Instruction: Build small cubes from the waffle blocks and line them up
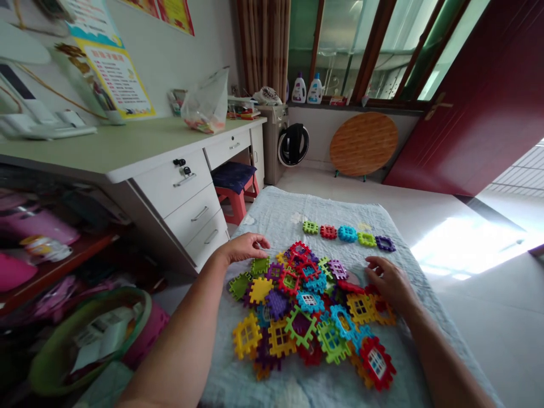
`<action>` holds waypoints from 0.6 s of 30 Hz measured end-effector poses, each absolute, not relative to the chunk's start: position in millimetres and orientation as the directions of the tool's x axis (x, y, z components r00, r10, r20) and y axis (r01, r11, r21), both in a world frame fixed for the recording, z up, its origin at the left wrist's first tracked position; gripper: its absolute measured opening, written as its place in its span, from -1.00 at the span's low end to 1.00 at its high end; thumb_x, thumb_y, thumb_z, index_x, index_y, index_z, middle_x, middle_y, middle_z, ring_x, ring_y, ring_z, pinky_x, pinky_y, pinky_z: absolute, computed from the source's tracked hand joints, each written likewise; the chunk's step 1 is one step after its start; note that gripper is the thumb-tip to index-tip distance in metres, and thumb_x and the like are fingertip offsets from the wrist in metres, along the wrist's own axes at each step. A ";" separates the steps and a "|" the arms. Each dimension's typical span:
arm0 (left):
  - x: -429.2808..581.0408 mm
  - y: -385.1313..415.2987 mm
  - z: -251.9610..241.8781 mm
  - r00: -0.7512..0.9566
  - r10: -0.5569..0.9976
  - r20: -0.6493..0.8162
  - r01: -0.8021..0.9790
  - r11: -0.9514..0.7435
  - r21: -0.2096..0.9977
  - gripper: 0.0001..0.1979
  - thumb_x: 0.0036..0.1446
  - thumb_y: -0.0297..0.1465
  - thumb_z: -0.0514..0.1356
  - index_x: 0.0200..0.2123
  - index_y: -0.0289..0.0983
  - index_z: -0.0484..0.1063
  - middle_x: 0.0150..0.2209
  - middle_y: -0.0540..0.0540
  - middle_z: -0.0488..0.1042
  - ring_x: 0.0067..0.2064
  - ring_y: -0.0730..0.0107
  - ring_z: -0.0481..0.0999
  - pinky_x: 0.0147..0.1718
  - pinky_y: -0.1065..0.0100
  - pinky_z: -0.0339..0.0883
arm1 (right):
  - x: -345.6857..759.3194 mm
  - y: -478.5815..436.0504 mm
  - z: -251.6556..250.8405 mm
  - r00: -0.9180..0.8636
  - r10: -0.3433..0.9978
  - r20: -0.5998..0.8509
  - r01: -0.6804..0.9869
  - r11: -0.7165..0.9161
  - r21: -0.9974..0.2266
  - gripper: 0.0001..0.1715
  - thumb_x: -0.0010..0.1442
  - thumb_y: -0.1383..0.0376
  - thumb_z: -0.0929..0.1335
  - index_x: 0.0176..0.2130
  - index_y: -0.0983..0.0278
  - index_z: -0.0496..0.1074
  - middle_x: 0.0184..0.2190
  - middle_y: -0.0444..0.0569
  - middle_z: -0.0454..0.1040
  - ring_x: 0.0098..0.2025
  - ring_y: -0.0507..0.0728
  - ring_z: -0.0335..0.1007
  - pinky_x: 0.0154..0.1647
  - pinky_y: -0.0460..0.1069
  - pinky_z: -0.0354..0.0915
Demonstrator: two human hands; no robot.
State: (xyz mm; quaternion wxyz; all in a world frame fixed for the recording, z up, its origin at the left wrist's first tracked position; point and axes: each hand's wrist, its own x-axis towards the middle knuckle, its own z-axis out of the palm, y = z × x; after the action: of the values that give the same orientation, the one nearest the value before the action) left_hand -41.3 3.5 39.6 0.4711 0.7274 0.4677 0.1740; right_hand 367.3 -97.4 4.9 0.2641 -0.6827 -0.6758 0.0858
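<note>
A heap of colourful plastic window blocks [300,300] lies on the blue cloth-covered table [280,204]. Behind it stretches a row of blocks: green [310,227], red [328,232], blue [347,233], light green [366,239] and purple [385,243]. My left hand [249,247] hovers at the heap's back left edge, near a green block [260,265], fingers apart and holding nothing. On the right side of the heap, my right hand [387,279] has its fingers loosely spread with nothing in them, beside the red and yellow blocks.
A desk with drawers [187,181] stands to the left, a stool [235,184] partly under it. At the lower left is a basket [91,340]. Beyond the table are a washing machine [276,141] and a round wooden board [364,143]; a red door [463,102] is at right.
</note>
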 end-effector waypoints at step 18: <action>-33.6 10.9 35.1 0.323 0.915 0.243 0.637 -0.400 0.659 -0.92 -0.15 -0.44 0.20 -0.50 -0.24 0.33 -0.42 -0.01 0.33 -0.32 0.34 0.34 -0.29 0.36 0.24 | 370.8 -90.7 -2.7 0.177 0.959 0.220 0.868 -0.047 -0.494 -0.61 0.05 0.11 0.22 -0.22 0.24 0.45 -0.43 -0.07 0.47 -0.45 0.10 0.37 -0.36 0.01 0.27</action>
State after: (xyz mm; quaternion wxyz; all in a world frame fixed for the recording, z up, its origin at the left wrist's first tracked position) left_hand -33.6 10.9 35.1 0.2301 0.7802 0.4971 0.3021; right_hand 370.8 -90.7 -2.7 0.2690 -0.7184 -0.6359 0.0847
